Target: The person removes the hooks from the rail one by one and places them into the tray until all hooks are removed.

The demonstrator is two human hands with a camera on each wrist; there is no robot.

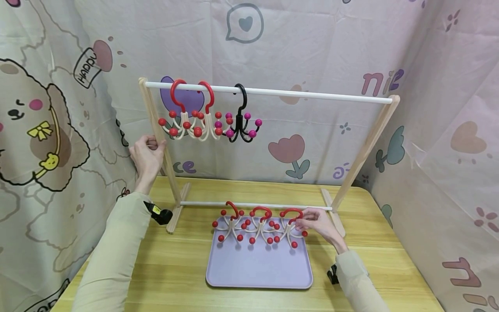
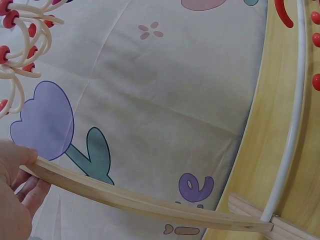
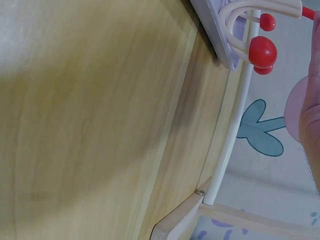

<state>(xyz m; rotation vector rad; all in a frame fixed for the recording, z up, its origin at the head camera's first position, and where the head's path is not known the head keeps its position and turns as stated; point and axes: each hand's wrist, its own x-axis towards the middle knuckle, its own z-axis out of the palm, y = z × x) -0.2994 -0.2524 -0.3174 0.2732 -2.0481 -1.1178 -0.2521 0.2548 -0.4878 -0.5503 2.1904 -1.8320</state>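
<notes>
The right hand (image 1: pixel 316 222) pinches the rightmost hanger (image 1: pixel 289 228) at the purple tray's (image 1: pixel 259 268) far end; the left hand (image 1: pixel 147 157) grips a wooden post (image 1: pixel 169 169). A wooden table (image 1: pixel 175 264) lies beneath, a printed curtain (image 1: pixel 335 43) behind. The tray has three red-hooked hangers (image 1: pixel 261 226); the top rail (image 1: pixel 312 94), two more plus one black hanger (image 1: pixel 239 123).

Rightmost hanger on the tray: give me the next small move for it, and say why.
Probably lift the rightmost hanger off the tray toward the top rail: the right hand pinches it, the left hand grips the stand's left upright, and the rail is bare right of the black hanger.
</notes>
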